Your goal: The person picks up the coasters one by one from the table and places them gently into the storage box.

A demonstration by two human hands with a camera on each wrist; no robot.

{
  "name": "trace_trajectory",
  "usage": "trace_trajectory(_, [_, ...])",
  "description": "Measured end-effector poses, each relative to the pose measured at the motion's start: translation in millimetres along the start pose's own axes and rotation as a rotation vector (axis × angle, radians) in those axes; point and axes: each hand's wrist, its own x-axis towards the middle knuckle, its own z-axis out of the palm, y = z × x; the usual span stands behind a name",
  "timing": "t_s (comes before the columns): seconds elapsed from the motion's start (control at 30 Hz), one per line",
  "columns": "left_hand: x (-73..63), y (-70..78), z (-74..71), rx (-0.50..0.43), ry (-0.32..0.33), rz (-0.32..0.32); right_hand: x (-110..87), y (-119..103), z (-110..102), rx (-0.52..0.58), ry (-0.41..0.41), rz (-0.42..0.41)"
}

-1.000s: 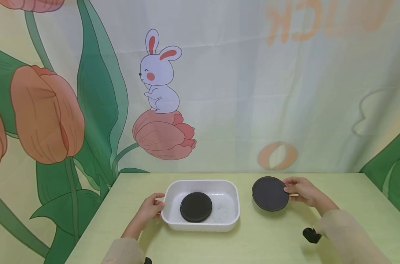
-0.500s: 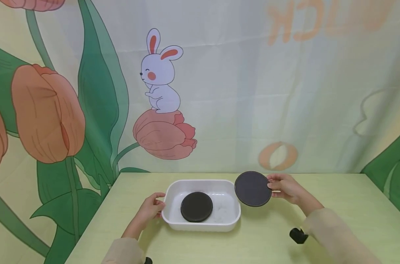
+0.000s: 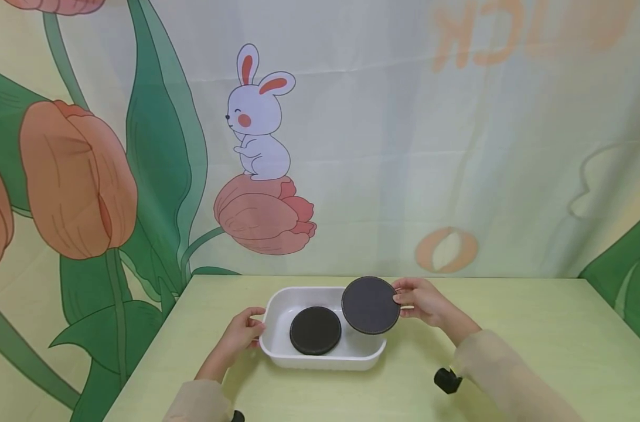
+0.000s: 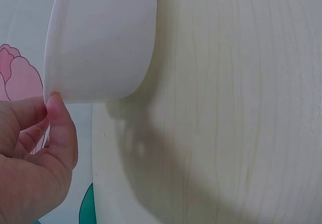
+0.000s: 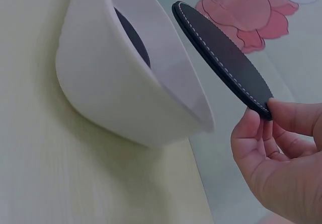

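A white rectangular tub [image 3: 320, 363] with rounded corners stands on the table. In it, left of the middle, lies a round black coaster [image 3: 315, 330]. My left hand [image 3: 242, 333] pinches the tub's left rim between thumb and fingers, as the left wrist view also shows. My right hand [image 3: 422, 302] pinches the right edge of a second round black coaster [image 3: 371, 305], stitched in white around its rim [image 5: 226, 58]. This coaster is held above the right back part of the tub and hides that corner in the head view.
The light green table [image 3: 510, 328] reaches back to a hanging cloth [image 3: 362, 146] printed with tulips and a rabbit. A black device [image 3: 448, 381] is on the right wrist, below the sleeve.
My right hand has carried its coaster leftward, from beside the tub to over its right end. The left hand stays at the left rim, and the tub has not moved.
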Motion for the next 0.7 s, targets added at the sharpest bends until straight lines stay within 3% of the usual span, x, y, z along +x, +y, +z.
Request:
trace_trajectory(0.23, [1.3,-0.1,-0.1,0.003,0.007,-0.013,14.6,8,28,0.016,0.009,0.005])
trace_trajectory(0.7, [2.6,-1.1,0.4,0.008,0.007,-0.022,37.6,27,75,0.044,0.118,0.046])
